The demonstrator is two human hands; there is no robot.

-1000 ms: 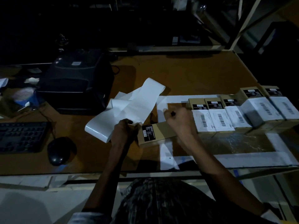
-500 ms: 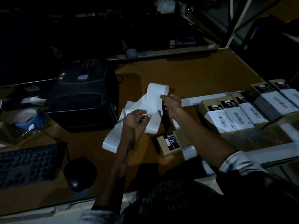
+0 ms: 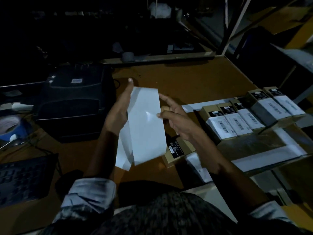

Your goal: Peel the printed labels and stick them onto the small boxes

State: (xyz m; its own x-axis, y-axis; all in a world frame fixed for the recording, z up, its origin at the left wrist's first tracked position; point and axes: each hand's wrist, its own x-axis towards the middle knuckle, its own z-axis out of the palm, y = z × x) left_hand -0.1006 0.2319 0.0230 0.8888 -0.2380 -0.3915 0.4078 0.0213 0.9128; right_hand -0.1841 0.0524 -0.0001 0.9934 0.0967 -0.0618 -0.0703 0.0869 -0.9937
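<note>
A long white label strip (image 3: 145,126) is held up above the brown table (image 3: 194,82). My left hand (image 3: 118,112) holds its left edge, fingers stretched upward behind the paper. My right hand (image 3: 176,119) pinches the strip's right edge at mid height, index finger extended. Below the strip lies a small brown box (image 3: 176,150) with a black printed patch, partly hidden by the paper and my right forearm. A row of several labelled small boxes (image 3: 240,119) stands to the right.
A black label printer (image 3: 74,106) sits left of my hands. A keyboard (image 3: 25,177) lies at the front left. A blue container (image 3: 11,126) is at the far left. White tape lines (image 3: 264,155) mark the table on the right.
Both hands have lifted the label strip off the table and raised it upright. My right hand moved from the strip's top end to its right edge. The camera view came closer.
</note>
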